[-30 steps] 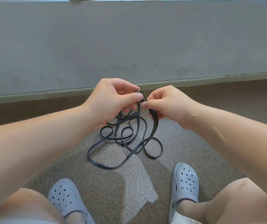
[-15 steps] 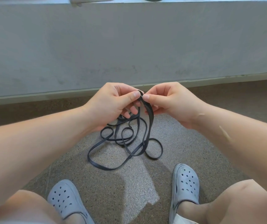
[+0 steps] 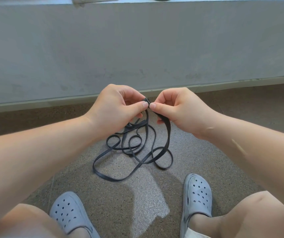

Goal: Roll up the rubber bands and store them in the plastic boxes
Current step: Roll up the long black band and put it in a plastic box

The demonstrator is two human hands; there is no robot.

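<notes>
The dark rubber band (image 3: 168, 134) is one long flat strip. Its top end is held up between the two hands, and the rest hangs down into a loose tangle of loops on the floor (image 3: 148, 203), directly below and slightly nearer the person than the hands. The widest loop reaches out to the left of the pile, and a smaller round loop lies at its right edge.

The left hand (image 3: 115, 109) has its fingers curled and pinches the top of the band between thumb and forefinger. The right hand (image 3: 180, 110), just beside it with the thumb tips nearly touching, is curled in the same way. It pinches the band next to that point, and a broad stretch of the strip drops from under its fingers.

The floor is speckled grey-brown, with a bright patch of light between the feet. A grey perforated clog sits on the left foot (image 3: 69, 212) and another on the right foot (image 3: 197, 193), both nearer than the tangle. Bare knees show at the bottom corners. Beyond the hands rises a plain grey concrete wall (image 3: 137, 48).
</notes>
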